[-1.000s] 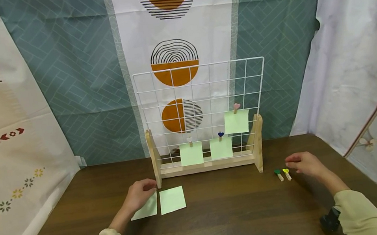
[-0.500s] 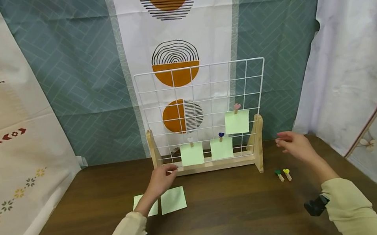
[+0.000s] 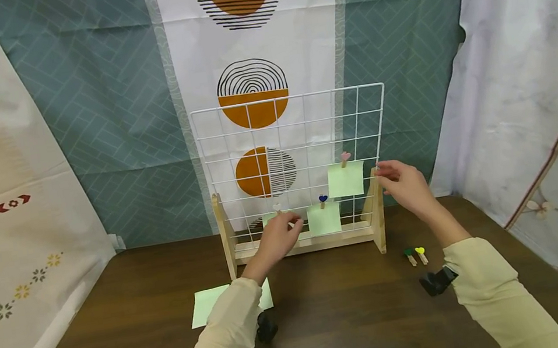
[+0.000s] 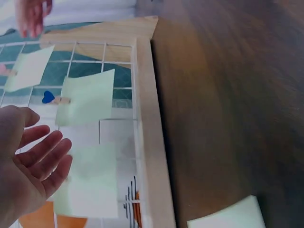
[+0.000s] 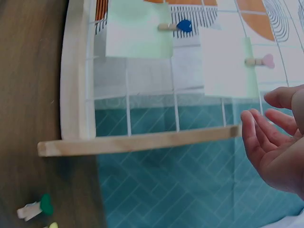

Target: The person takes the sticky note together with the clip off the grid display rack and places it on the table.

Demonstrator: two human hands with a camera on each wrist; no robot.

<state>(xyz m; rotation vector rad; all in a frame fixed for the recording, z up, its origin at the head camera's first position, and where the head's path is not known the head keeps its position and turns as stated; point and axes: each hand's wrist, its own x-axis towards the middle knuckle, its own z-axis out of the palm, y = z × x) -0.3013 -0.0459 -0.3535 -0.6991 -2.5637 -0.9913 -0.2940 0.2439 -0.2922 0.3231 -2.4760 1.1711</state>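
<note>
A white wire grid (image 3: 292,137) stands in a wooden base with three pale green paper notes pegged to it. A pink-heart clothespin (image 3: 344,157) holds the upper right note (image 3: 346,180); a blue-heart clothespin (image 3: 323,199) holds the lower note (image 3: 324,221). The third note (image 4: 92,185), under a white-heart clothespin (image 3: 277,208), is mostly hidden in the head view by my left hand (image 3: 278,237). That hand hovers before the grid, fingers loosely bent and holding nothing. My right hand (image 3: 407,186), likewise holding nothing, is beside the upper right note, near the base's right post (image 5: 142,143).
Two more green notes lie on the brown table at left: one note (image 3: 206,306) shows, the other (image 3: 265,295) is partly behind my left sleeve. A green clothespin (image 3: 410,256) and a yellow clothespin (image 3: 421,255) lie at right. Curtains hang behind.
My left hand has risen from the loose notes rightward to the grid. My right hand has moved up and left, from beside the loose clothespins to the grid's right side.
</note>
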